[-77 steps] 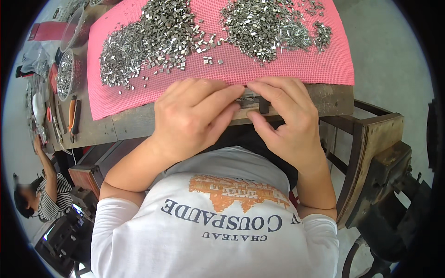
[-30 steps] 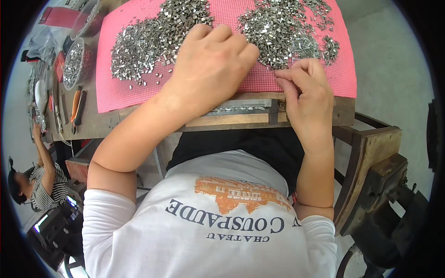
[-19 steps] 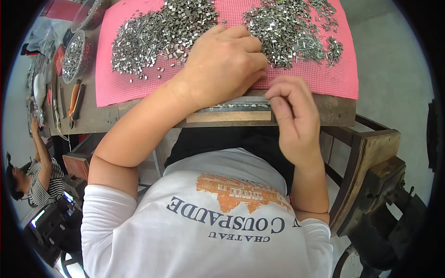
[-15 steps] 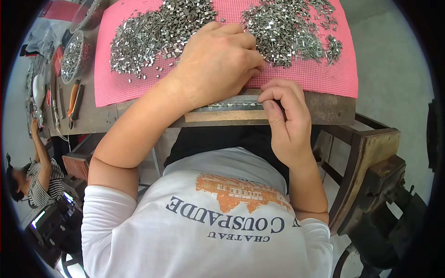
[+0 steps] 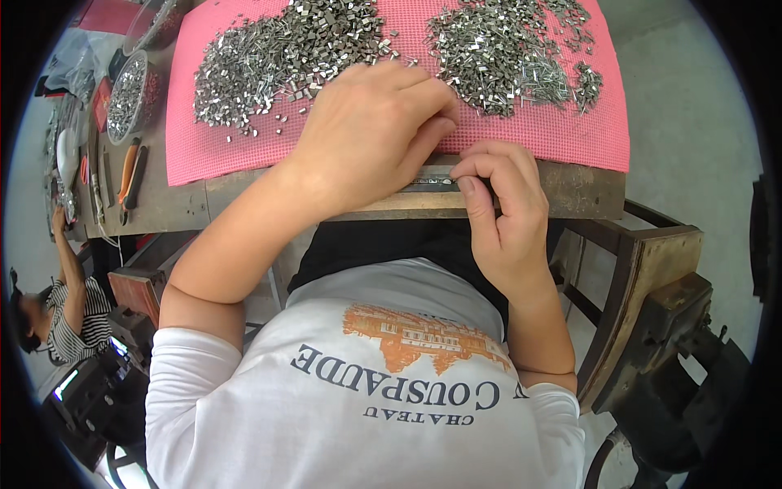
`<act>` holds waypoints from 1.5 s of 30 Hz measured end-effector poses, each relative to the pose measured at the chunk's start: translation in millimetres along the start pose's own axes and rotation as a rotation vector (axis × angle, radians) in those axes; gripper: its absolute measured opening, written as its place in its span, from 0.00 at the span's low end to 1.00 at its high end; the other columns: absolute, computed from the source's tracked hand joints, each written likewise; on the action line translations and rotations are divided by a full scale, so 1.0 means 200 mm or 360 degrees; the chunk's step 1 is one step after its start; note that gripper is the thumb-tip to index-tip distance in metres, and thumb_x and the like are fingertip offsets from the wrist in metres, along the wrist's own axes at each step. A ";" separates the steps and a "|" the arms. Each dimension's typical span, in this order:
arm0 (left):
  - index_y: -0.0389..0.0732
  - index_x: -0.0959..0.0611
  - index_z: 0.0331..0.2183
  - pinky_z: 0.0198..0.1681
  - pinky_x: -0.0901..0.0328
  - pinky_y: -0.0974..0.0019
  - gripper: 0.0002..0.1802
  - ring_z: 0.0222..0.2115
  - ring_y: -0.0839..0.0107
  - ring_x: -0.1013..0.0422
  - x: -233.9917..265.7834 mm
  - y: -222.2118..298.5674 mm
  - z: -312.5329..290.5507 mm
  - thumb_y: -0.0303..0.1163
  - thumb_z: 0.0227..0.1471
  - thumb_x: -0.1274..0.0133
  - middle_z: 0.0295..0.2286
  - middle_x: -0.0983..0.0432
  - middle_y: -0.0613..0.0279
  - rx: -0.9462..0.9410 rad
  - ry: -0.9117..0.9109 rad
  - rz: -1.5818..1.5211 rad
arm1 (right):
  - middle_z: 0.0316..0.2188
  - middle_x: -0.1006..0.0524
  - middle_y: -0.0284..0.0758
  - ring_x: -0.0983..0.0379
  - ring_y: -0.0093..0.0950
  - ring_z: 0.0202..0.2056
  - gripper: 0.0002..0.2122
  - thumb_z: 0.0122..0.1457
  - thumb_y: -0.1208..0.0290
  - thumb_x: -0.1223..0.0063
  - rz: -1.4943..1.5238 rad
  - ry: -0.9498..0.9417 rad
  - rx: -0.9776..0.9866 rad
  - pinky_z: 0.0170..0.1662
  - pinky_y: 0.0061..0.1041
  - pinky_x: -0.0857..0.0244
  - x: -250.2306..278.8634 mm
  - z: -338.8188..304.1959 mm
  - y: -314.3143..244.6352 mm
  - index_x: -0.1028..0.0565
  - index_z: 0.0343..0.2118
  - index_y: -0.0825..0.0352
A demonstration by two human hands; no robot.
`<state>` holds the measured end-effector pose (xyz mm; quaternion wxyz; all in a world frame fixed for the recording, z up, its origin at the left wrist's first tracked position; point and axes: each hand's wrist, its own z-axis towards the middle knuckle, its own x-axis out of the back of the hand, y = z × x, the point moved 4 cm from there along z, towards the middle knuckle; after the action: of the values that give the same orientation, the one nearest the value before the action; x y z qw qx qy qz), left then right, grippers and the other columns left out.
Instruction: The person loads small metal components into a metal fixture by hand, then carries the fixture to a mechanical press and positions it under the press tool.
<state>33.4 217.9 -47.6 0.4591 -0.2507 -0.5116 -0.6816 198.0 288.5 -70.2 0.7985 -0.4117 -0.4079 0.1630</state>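
My left hand [image 5: 379, 122] hangs over the near part of the pink mesh mat [image 5: 521, 129], its fingers curled and closed. Whatever they may hold is hidden. Below it, along the table edge, lies a dark metal strip with a row of small shiny links [image 5: 428, 181]; my left hand and wrist cover its left part. At the right end of that row my right hand [image 5: 509, 208] has thumb and forefinger brought together in a pinch. What sits between those fingertips is too small to make out. Beyond my left hand lie heaps of small metal pieces [image 5: 326, 37] and pins [image 5: 544, 81].
A clear tub of metal pieces [image 5: 130, 98] and orange-and-black handled pliers [image 5: 132, 179] rest on the table at left. Another person [image 5: 73, 318] in a striped shirt works further left. A wooden frame with dark machinery [image 5: 652, 326] stands at the right.
My left hand has drawn back from the metal heaps toward the table edge, covering more of the link row. My right hand has stayed nearly in place.
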 end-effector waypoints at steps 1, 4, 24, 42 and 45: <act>0.41 0.16 0.34 0.38 0.32 0.57 0.05 0.33 0.58 0.25 0.01 0.01 -0.02 0.28 0.53 0.38 0.29 0.20 0.61 -0.0005 -0.0004 -0.0004 | 0.38 0.23 0.39 0.28 0.41 0.41 0.05 0.58 0.82 0.43 -0.0003 0.0041 0.0012 0.45 0.36 0.32 0.00 0.00 0.00 0.22 0.36 0.68; 0.38 0.16 0.34 0.37 0.32 0.58 0.03 0.32 0.57 0.25 0.03 0.02 -0.09 0.26 0.55 0.40 0.29 0.21 0.59 0.0194 -0.0111 -0.0299 | 0.37 0.23 0.38 0.27 0.40 0.39 0.06 0.56 0.84 0.41 -0.0065 0.0075 0.0090 0.43 0.36 0.31 -0.01 0.00 -0.02 0.22 0.36 0.68; 0.39 0.16 0.31 0.36 0.33 0.60 0.06 0.31 0.59 0.23 0.03 0.08 -0.19 0.23 0.47 0.37 0.30 0.19 0.60 0.0151 -0.0088 -0.0139 | 0.38 0.17 0.37 0.21 0.27 0.37 0.11 0.58 0.85 0.44 0.0456 0.0150 -0.0169 0.39 0.24 0.28 0.02 -0.03 0.10 0.16 0.41 0.68; 0.44 0.19 0.29 0.32 0.34 0.60 0.07 0.26 0.61 0.26 0.04 0.11 -0.20 0.27 0.46 0.36 0.26 0.22 0.64 -0.0020 0.0018 0.0095 | 0.37 0.17 0.38 0.20 0.31 0.37 0.10 0.57 0.86 0.44 0.0382 0.0206 -0.0070 0.41 0.27 0.26 0.01 -0.03 0.10 0.16 0.40 0.68; 0.42 0.18 0.31 0.34 0.33 0.62 0.09 0.30 0.63 0.22 0.06 0.14 -0.20 0.23 0.45 0.36 0.33 0.16 0.64 -0.0039 -0.0098 0.0232 | 0.37 0.17 0.38 0.20 0.31 0.37 0.10 0.56 0.86 0.44 0.0382 0.0206 -0.0069 0.41 0.27 0.26 0.01 -0.03 0.10 0.16 0.40 0.68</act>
<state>58.3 175.7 -39.3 0.4885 -0.3137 -0.4975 -0.6446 204.9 299.3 -86.4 0.7888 -0.4844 -0.3067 0.2217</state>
